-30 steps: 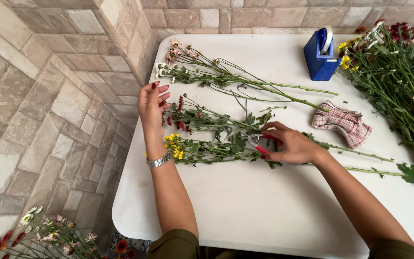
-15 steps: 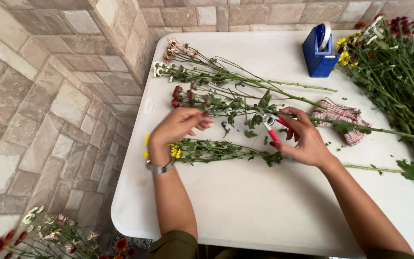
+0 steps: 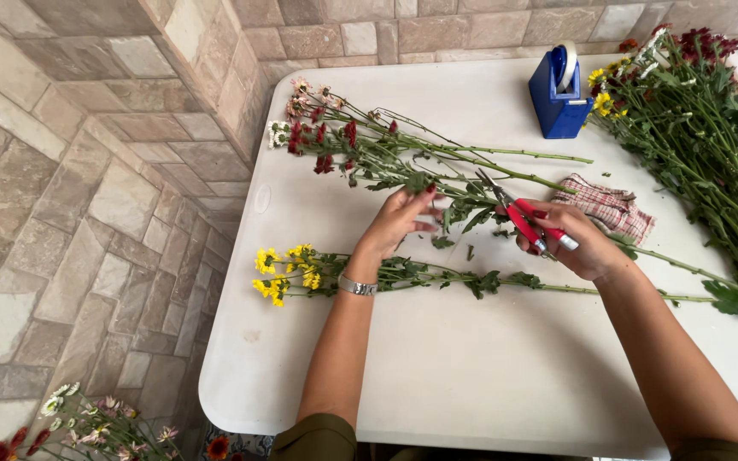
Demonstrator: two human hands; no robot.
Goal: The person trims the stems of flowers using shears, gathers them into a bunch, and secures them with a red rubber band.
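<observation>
Holding red-handled pruning shears point(image 3: 527, 220), the right hand point(image 3: 576, 245) keeps its grip wrapped about the handles, blades parted and aimed at the red-flowered stems point(image 3: 403, 162). The left hand point(image 3: 399, 220) rests spread fingers on those stems, apparently steadying them on the white surface point(image 3: 471, 367). A yellow-flowered stem point(image 3: 403, 275) lies just below the wrists; a blue tape dispenser point(image 3: 559, 94) stands well apart.

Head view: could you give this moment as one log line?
left hand: on red-flower stems | right hand: holds red-handled shears | yellow-flower stem: lies on white table
</observation>
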